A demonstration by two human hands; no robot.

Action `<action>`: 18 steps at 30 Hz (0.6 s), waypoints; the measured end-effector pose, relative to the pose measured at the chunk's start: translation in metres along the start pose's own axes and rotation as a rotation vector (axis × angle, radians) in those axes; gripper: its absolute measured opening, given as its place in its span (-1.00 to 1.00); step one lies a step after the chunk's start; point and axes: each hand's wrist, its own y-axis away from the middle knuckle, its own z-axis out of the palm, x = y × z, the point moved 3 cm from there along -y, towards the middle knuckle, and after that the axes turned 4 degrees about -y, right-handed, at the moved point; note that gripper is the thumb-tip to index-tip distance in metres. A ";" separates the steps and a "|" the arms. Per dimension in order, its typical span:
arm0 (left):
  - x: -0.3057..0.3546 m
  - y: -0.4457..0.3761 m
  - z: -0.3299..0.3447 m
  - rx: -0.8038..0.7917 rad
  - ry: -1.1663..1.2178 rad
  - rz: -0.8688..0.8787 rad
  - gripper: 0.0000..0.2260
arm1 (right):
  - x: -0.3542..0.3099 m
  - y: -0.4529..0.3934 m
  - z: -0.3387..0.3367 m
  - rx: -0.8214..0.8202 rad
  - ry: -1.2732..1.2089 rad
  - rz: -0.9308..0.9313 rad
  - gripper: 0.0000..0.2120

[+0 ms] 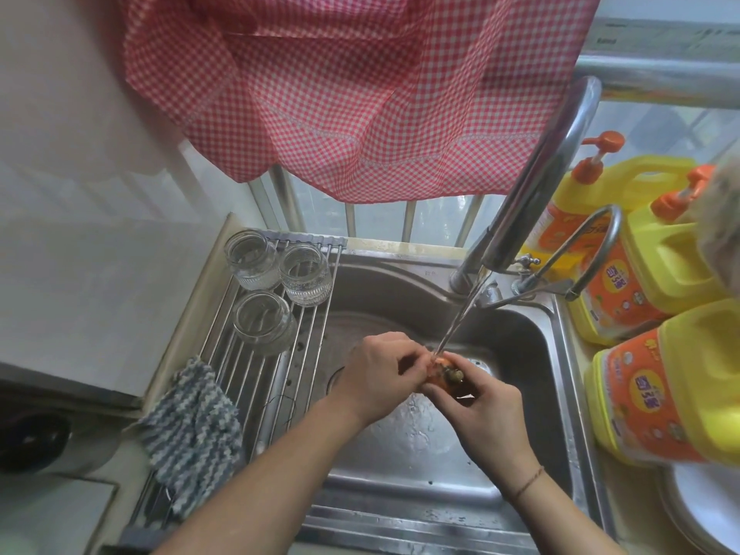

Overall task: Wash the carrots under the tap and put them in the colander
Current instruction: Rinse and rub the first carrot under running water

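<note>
An orange carrot (443, 373) with a dark stub end is held over the steel sink (532, 354), right where the water stream (460, 314) from the curved tap (536, 182) lands. My left hand (380, 374) grips its left part with curled fingers. My right hand (484, 418) holds it from below and the right. Most of the carrot is hidden between my fingers. No colander is in view.
A roll-up rack (276, 378) covers the sink's left side with three upturned glass jars (280, 282) and a striped knitted cloth (192, 426). Yellow detergent bottles (660, 378) crowd the right counter beside a white plate (704, 510). A red checked curtain (360, 94) hangs above.
</note>
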 end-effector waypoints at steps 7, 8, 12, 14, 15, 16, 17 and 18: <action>-0.002 0.004 0.010 -0.176 0.515 -0.266 -0.79 | -0.018 -0.003 -0.006 -0.047 -0.093 -0.075 -0.61; -0.001 0.005 0.012 -0.154 0.614 -0.304 -0.84 | -0.021 -0.003 -0.006 -0.041 -0.086 -0.089 -0.60; 0.005 0.011 0.017 0.009 0.751 -0.372 -0.87 | -0.021 -0.002 -0.001 0.006 -0.027 -0.123 -0.61; 0.007 0.016 0.019 0.118 0.671 -0.378 -0.87 | -0.020 -0.001 0.003 0.005 0.010 -0.141 -0.60; 0.008 0.017 0.019 0.169 0.629 -0.386 -0.85 | -0.020 0.000 0.005 0.003 0.020 -0.152 -0.61; 0.007 0.017 0.019 0.200 0.602 -0.392 -0.84 | -0.021 0.001 0.006 0.007 0.018 -0.152 -0.62; 0.009 0.017 0.017 0.201 0.589 -0.382 -0.82 | -0.021 0.001 0.006 0.015 0.007 -0.142 -0.62; 0.008 0.016 0.017 0.173 0.589 -0.371 -0.82 | -0.020 0.001 0.006 0.020 -0.012 -0.124 -0.61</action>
